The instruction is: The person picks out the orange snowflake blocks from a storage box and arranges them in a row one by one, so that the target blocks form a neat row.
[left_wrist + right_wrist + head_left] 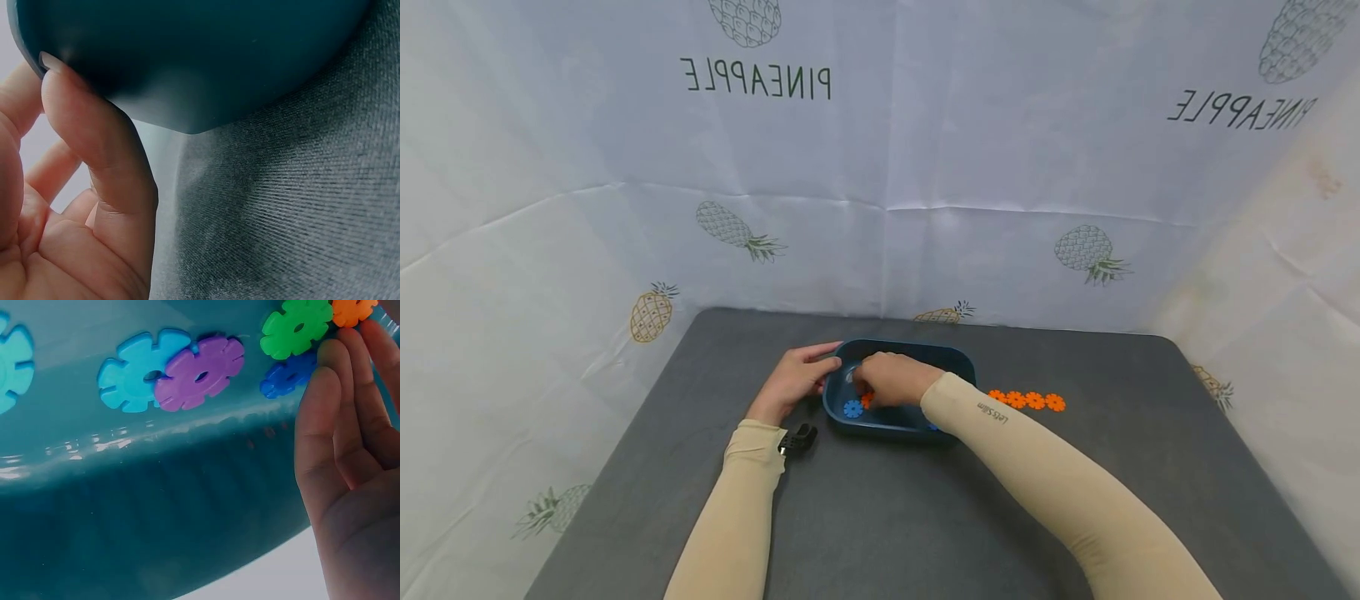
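A dark blue plastic basin (891,429) sits on the table, with flower-shaped plastic discs inside. My left hand (797,379) is at its left end; in the left wrist view the thumb (69,94) presses the outer wall at the rim, and other fingers pass behind the edge. My right hand (895,379) reaches down into the basin, its fingertips right at an orange disc (353,311); the thumb is hidden. Beside those fingers lie a green disc (297,328) and a dark blue disc (287,375). Farther off, a purple disc (200,372) overlaps a light blue disc (125,384).
Several orange discs (1034,401) lie in a row on the dark grey table (865,517), right of the basin. A black strap (799,437) is on the left wrist. White pineapple-printed cloth (880,250) hangs behind the table and at its sides.
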A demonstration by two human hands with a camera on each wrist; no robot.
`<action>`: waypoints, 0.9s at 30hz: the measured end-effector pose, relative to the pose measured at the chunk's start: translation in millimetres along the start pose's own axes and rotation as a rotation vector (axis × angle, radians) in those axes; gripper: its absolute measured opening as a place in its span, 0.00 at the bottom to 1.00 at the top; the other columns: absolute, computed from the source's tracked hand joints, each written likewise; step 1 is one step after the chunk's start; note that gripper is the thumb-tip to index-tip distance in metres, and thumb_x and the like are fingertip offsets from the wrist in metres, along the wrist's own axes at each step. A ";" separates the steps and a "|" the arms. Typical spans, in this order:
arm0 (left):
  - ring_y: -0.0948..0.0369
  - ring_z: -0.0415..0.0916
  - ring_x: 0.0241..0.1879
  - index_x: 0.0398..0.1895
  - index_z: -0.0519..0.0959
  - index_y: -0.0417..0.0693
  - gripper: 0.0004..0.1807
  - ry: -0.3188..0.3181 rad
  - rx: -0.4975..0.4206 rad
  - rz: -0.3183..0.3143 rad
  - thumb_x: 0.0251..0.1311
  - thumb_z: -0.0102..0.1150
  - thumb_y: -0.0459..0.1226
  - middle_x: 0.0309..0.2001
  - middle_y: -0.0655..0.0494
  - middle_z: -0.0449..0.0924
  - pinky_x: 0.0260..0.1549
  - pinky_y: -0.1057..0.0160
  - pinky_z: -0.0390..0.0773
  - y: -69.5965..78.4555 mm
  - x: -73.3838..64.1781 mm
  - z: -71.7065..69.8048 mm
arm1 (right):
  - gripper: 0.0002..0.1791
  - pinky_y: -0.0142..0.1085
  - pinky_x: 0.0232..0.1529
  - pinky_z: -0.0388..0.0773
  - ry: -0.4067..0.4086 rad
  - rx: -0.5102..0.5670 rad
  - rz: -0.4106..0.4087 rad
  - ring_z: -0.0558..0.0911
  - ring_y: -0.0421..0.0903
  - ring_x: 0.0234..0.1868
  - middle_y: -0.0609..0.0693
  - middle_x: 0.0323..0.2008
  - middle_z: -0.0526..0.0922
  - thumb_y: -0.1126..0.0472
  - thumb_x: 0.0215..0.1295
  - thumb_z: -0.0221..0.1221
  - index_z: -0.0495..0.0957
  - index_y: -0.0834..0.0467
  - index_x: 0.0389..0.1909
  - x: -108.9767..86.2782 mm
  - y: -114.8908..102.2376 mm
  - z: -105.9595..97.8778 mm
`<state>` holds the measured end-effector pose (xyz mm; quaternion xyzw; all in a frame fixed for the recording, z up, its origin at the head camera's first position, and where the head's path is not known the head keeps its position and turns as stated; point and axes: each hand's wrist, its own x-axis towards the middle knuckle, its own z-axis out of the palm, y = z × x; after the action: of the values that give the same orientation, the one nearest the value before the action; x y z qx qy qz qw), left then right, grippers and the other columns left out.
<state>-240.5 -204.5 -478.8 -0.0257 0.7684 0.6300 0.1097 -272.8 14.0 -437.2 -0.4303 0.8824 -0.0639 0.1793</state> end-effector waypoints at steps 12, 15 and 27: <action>0.62 0.74 0.27 0.72 0.82 0.60 0.24 0.008 0.006 -0.010 0.74 0.67 0.44 0.30 0.57 0.79 0.31 0.64 0.82 0.5 2.2 4.6 | 0.11 0.36 0.48 0.84 -0.042 0.052 0.066 0.82 0.40 0.38 0.44 0.41 0.85 0.59 0.69 0.73 0.87 0.53 0.49 -6.6 3.6 -3.8; 0.61 0.74 0.28 0.72 0.82 0.61 0.24 0.010 0.007 -0.014 0.74 0.67 0.44 0.30 0.57 0.79 0.32 0.64 0.82 1.8 1.9 5.7 | 0.12 0.38 0.51 0.85 -0.037 0.046 0.087 0.83 0.42 0.41 0.45 0.43 0.86 0.60 0.68 0.73 0.88 0.54 0.51 -11.8 2.6 -9.4; 0.60 0.77 0.30 0.73 0.81 0.61 0.25 0.012 0.012 -0.018 0.75 0.66 0.45 0.35 0.52 0.82 0.34 0.64 0.85 0.3 0.1 1.9 | 0.18 0.42 0.58 0.85 -0.039 0.052 0.045 0.84 0.44 0.49 0.48 0.52 0.87 0.62 0.69 0.70 0.86 0.55 0.59 -24.1 1.2 -35.1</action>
<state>-240.4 -202.6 -478.9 -0.0360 0.7727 0.6240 0.1109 -273.1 32.1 -398.6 -0.4066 0.8862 -0.0745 0.2091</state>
